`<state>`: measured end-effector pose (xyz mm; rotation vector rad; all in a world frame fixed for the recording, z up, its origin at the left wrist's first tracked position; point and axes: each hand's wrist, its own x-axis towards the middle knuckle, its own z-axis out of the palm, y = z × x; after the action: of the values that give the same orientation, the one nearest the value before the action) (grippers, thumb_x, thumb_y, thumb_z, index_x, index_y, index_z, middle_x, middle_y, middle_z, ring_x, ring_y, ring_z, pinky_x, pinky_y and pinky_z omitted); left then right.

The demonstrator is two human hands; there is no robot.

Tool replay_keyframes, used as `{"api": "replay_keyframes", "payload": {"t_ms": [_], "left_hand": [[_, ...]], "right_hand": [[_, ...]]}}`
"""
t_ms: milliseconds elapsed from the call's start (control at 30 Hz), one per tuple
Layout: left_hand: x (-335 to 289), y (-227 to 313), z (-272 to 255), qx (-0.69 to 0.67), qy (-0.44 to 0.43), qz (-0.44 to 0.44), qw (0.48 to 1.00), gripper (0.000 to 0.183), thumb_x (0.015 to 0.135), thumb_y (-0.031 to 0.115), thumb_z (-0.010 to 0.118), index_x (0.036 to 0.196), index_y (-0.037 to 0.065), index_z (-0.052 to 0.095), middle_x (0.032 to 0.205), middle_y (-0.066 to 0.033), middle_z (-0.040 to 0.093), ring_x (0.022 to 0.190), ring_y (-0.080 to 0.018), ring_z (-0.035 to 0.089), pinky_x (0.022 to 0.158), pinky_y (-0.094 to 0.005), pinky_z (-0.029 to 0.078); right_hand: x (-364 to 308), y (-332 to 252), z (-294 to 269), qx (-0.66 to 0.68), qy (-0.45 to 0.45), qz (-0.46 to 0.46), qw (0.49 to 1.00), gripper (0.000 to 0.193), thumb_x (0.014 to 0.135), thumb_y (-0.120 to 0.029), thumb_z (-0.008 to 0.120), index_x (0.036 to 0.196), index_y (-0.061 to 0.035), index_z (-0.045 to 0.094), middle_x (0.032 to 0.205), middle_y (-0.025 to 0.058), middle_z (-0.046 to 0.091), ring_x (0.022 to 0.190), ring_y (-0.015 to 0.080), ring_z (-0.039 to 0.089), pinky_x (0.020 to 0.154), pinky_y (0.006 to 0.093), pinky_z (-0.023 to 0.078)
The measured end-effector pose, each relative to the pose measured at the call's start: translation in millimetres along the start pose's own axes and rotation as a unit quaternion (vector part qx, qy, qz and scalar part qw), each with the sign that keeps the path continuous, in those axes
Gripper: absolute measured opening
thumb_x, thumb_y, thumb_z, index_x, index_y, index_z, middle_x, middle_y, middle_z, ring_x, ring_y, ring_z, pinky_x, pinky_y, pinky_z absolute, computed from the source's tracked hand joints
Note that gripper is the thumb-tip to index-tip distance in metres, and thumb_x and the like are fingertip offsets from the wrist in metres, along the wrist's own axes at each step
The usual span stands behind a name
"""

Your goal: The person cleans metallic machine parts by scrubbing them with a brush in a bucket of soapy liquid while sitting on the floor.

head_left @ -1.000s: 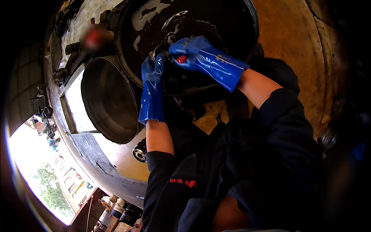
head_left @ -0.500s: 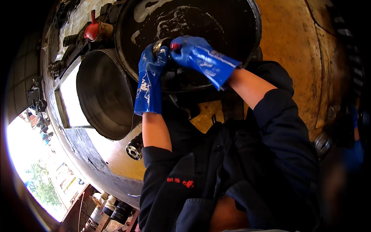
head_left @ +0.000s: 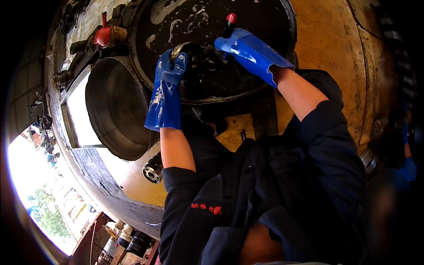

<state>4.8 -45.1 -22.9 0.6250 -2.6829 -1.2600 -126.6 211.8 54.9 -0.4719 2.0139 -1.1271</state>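
Observation:
My left hand (head_left: 170, 66), in a long blue rubber glove, grips a ring-shaped metal part (head_left: 186, 49) by its left edge, over a wide round black basin (head_left: 293, 31) of dark liquid. To its right, my right hand (head_left: 238, 44), in a matching glove, is closed round a dark tool with a red end (head_left: 231, 18). The red end points away from me, past the glove. The tool's other end is mostly hidden, so I cannot tell its exact kind. A gap lies between the right hand and the metal part.
An open dark metal drum (head_left: 117, 110) stands left of the basin. Behind it are a red scoop (head_left: 103, 35) and greasy parts. A cylindrical metal part (head_left: 152, 170) lies near my left elbow. Stained yellowish floor (head_left: 329, 53) spreads to the right. A blue-gloved hand (head_left: 410, 168) shows at the far right.
My right hand has moved right, away from the metal part, and the tool's red end now points away from me. My left hand has shifted slightly, still gripping the part.

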Motion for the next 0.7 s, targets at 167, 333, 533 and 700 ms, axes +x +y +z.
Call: {"api": "replay_keyframes", "payload": {"t_ms": [167, 333, 533, 700], "left_hand": [[-2, 14, -5, 0.017, 0.003, -0.013, 1.000, 0.042, 0.097, 0.028, 0.071, 0.125, -0.002, 0.065, 0.108, -0.0178, 0.072, 0.099, -0.0281, 0.070, 0.091, -0.0380, 0.055], [2, 11, -7, 0.030, -0.015, -0.013, 0.999, 0.039, 0.098, 0.027, 0.072, 0.124, -0.002, 0.066, 0.105, -0.0156, 0.073, 0.096, -0.0236, 0.070, 0.087, -0.0352, 0.055], [1, 25, 0, 0.019, -0.002, -0.040, 0.999, 0.039, 0.098, 0.026, 0.072, 0.123, -0.003, 0.067, 0.103, -0.0145, 0.073, 0.094, -0.0212, 0.070, 0.086, -0.0335, 0.055], [-2, 8, 8, -0.043, 0.024, -0.024, 0.998, 0.041, 0.095, 0.020, 0.076, 0.127, -0.004, 0.064, 0.110, -0.0138, 0.073, 0.100, -0.0198, 0.070, 0.091, -0.0323, 0.055]], "right_hand": [[13, 40, 17, -0.103, -0.003, -0.204, 0.974, 0.037, 0.105, -0.036, 0.056, 0.113, -0.0028, 0.071, 0.091, 0.0133, 0.069, 0.087, 0.0195, 0.064, 0.081, 0.0347, 0.051], [25, 41, 48, -0.079, 0.046, -0.208, 0.974, 0.030, 0.106, -0.020, 0.054, 0.131, -0.0062, 0.065, 0.120, 0.0159, 0.072, 0.117, 0.0313, 0.067, 0.102, 0.0375, 0.052], [49, -2, 53, -0.056, -0.072, 0.018, 0.996, 0.026, 0.096, -0.031, 0.063, 0.108, -0.0116, 0.075, 0.106, 0.0111, 0.077, 0.095, 0.0324, 0.074, 0.083, 0.0397, 0.059], [50, 0, 78, -0.425, -0.063, -0.166, 0.887, 0.024, 0.092, -0.040, 0.073, 0.101, -0.0180, 0.072, 0.111, 0.0059, 0.072, 0.096, 0.0276, 0.073, 0.078, 0.0405, 0.062]]}}
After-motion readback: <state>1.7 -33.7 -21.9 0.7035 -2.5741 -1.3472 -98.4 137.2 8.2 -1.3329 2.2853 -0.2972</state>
